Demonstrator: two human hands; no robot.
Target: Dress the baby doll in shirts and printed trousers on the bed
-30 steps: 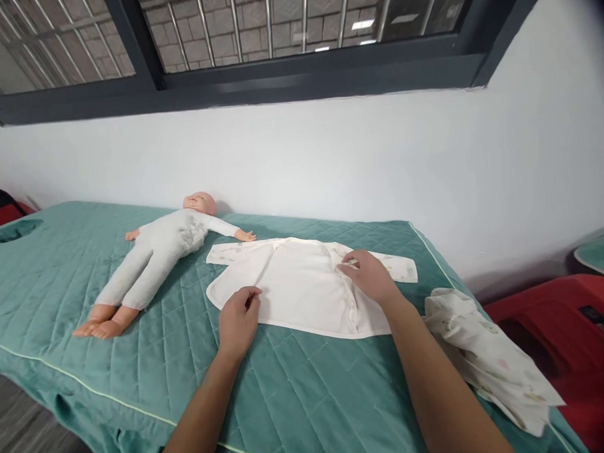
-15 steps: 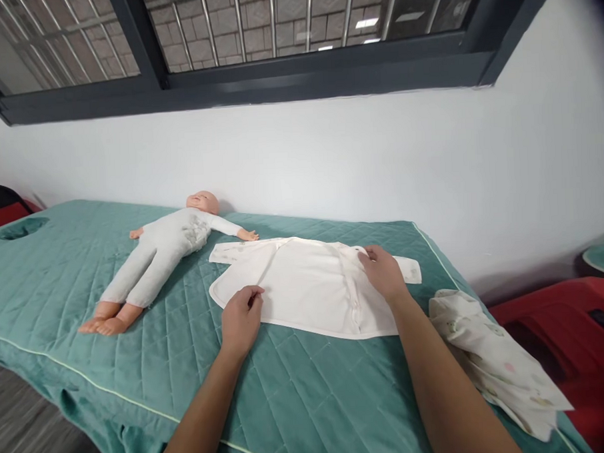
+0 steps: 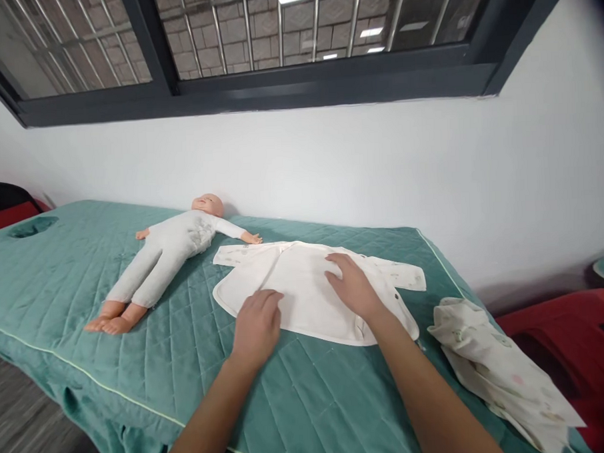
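A white baby garment [image 3: 294,280] lies spread flat on the green quilted bed [image 3: 74,276], sleeves out to both sides. My left hand [image 3: 256,325] rests palm down on its near hem, fingers stretched out. My right hand [image 3: 352,284] lies flat on the middle of the garment, fingers spread towards the left. Neither hand holds anything. To the left of the garment, a baby doll [image 3: 168,252] in a pale grey suit lies on its back, head towards the wall.
A second crumpled printed garment [image 3: 493,365] lies at the bed's right end. A white wall and dark-framed window rise behind the bed. Red furniture [image 3: 577,335] stands to the right, and grey floor shows at lower left.
My right hand slid left from the garment's right shoulder to its middle and flattened. My left hand opened from a loose pinch at the hem to lie flat. The view shifted slightly.
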